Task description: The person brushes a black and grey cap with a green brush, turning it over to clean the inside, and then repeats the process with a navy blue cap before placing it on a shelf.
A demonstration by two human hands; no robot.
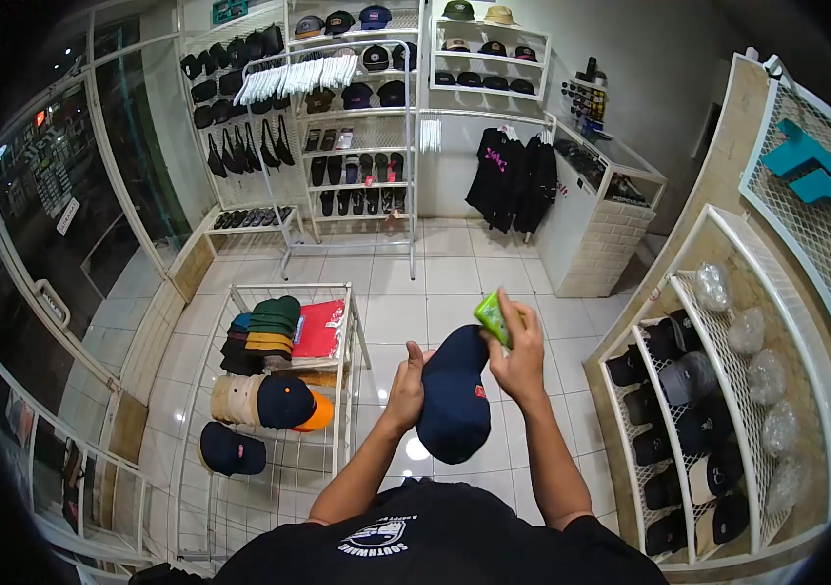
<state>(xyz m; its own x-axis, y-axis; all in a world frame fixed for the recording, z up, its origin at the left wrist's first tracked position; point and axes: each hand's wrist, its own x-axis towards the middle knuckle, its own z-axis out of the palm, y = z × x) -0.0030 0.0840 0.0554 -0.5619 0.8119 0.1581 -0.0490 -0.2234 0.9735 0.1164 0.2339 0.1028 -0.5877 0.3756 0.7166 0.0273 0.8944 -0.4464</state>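
Observation:
A navy baseball cap (455,414) hangs in front of my chest, with a small red-orange tag on its right side. My left hand (406,390) grips the cap at its left edge, thumb up and the other fingers partly hidden behind it. At the cap's upper right, my right hand (521,356) is closed around a bright green, hand-sized block (492,314). The exact kind of this block does not show. It is right beside the tip of the cap's brim.
On my left stands a white wire rack (347,370) with folded beanies (274,317), stacked caps (284,402) and a red packet (320,327). To my right, white shelves (669,409) hold more caps. A glass-topped counter (596,224) and a hanger rail (411,195) stand ahead.

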